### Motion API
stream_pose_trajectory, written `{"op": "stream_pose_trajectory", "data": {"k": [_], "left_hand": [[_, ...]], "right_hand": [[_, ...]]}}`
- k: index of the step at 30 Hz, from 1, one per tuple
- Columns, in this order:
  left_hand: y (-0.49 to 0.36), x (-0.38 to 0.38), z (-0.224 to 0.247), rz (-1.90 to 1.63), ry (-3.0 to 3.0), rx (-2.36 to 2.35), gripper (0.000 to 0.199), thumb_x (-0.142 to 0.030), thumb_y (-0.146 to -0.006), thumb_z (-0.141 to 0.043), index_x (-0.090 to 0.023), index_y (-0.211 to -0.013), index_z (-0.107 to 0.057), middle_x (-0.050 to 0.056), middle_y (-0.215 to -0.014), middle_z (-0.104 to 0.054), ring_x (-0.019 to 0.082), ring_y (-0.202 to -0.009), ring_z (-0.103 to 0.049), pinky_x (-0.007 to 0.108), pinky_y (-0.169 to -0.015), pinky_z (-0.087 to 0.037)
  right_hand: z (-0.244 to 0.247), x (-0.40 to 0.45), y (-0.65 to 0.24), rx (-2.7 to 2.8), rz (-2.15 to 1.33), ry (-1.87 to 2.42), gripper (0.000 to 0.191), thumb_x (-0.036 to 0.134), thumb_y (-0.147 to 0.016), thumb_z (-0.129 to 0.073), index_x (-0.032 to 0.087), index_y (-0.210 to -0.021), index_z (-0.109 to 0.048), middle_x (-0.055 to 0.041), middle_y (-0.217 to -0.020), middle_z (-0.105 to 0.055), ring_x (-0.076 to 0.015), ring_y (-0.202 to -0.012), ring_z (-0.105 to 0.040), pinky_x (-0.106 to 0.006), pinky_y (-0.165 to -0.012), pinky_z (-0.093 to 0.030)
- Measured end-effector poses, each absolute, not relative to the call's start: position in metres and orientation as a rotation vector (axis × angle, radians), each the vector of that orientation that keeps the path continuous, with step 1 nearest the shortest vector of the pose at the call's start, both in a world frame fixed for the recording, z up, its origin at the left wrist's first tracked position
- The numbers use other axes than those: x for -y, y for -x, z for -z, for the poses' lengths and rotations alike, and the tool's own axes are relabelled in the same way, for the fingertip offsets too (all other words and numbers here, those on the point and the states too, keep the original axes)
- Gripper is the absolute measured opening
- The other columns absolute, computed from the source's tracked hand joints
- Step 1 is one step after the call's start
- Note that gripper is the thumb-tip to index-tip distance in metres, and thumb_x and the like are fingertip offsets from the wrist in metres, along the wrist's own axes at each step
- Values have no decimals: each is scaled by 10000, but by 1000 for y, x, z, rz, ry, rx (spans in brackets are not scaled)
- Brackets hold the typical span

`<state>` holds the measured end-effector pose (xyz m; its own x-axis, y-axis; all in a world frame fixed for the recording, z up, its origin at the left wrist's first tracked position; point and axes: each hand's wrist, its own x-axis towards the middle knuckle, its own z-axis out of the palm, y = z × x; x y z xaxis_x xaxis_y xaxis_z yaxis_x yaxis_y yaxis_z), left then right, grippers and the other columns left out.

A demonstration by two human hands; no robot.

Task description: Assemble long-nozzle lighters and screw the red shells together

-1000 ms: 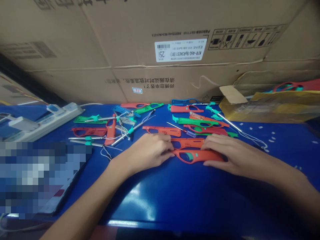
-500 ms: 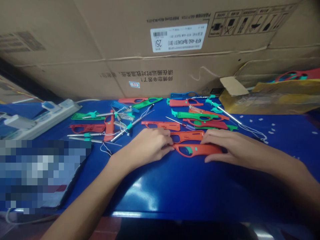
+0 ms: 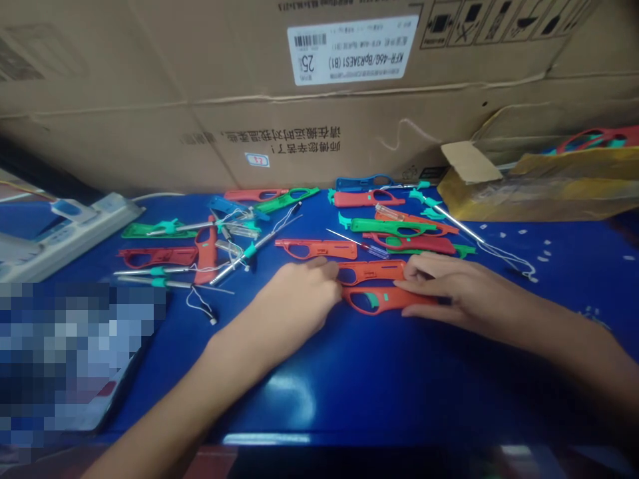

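Observation:
An orange plastic lighter body (image 3: 382, 299) with a teal trigger lies flat on the blue table (image 3: 379, 379). My left hand (image 3: 294, 301) presses on its left end with curled fingers. My right hand (image 3: 449, 287) lies over its right end, thumb along the near edge. Just behind it sits an open orange shell half (image 3: 372, 271), touching both hands' fingertips.
Behind the hands lie several red, green and blue lighter shells (image 3: 399, 229), metal tubes with white wires (image 3: 249, 253) and loose parts. A white power strip (image 3: 60, 233) is at the left, a yellow bag (image 3: 539, 189) at the right, and cardboard boxes (image 3: 299, 100) wall the back.
The view has tilted down a little and both hands with the orange lighter body have stayed nearly in place, shifting slightly left. Nothing was picked up or released.

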<state>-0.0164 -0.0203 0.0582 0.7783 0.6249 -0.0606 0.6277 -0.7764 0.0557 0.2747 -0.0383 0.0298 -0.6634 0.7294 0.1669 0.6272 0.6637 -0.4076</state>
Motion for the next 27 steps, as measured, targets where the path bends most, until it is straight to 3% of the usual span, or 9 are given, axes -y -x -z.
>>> {"op": "stream_pose_trajectory", "data": {"k": [4, 12, 21, 24, 27], "left_hand": [[13, 23, -59, 67, -2977, -953, 140, -160, -962, -616, -172, -871, -722, 58, -950, -695, 255, -969, -634, 385, -784, -455], [21, 10, -47, -161, -3005, -912, 241, -291, -982, -574, -173, -844, -732, 52, -857, -696, 238, -924, -597, 487, -978, -351], [33, 0, -58, -293, -2959, -974, 253, -341, -1009, -564, -216, -957, -777, 34, -837, -706, 223, -903, -538, 480, -985, -317], [36, -2, -61, -347, -2947, -1008, 265, -382, -1016, -558, -223, -1013, -770, 40, -891, -707, 229, -926, -532, 481, -990, -342], [34, -2, -60, -473, -2997, -1118, 257, -353, -1013, -567, -195, -1118, -739, 87, -1109, -704, 275, -1066, -528, 512, -1042, -354]], "right_hand": [[-32, 36, -275, 2651, -428, 1060, 234, 416, -987, -590, 216, -1019, -708, -61, -976, -660, -191, -848, -615, -301, -712, -464], [-26, 38, -269, 2687, -286, 1086, 196, 361, -947, -606, 211, -1058, -663, -70, -1080, -656, -216, -933, -644, -338, -785, -514], [-25, 37, -261, 2657, 331, 981, 266, 252, -977, -507, 106, -1162, -631, -146, -1110, -703, -298, -958, -631, -430, -848, -478], [-24, 34, -262, 2638, 383, 992, 266, 254, -1023, -461, 107, -1174, -625, -134, -1024, -732, -288, -902, -648, -428, -838, -458], [-20, 34, -262, 2604, 426, 1015, 310, 345, -1045, -480, 118, -1196, -628, -114, -954, -756, -264, -826, -669, -401, -788, -449]]}}
